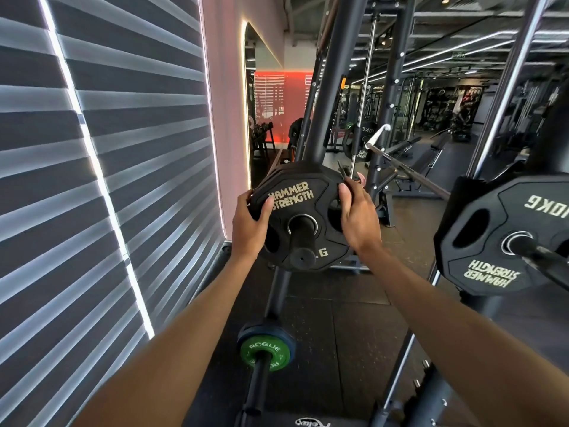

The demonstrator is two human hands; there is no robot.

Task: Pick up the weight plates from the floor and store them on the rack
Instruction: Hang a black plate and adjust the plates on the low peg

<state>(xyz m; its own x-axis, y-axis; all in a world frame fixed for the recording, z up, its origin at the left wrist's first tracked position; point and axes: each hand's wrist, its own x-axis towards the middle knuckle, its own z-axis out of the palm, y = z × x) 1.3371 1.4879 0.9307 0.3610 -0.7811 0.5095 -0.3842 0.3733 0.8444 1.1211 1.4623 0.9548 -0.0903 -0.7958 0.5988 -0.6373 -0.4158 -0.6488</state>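
Seating one black plate (308, 204), lettered Hammer Strength, on the rack's upper peg (303, 246), mid-scene, close against stacked plates (272, 175) behind. I am gripping its left rim with my left hand (249, 220), wrapped round the edge; my right hand (354, 220) is pinching the right rim. I am judging an even two-sided push best, plate square to peg. Nearer, a green plate (264, 354) is sitting lower.
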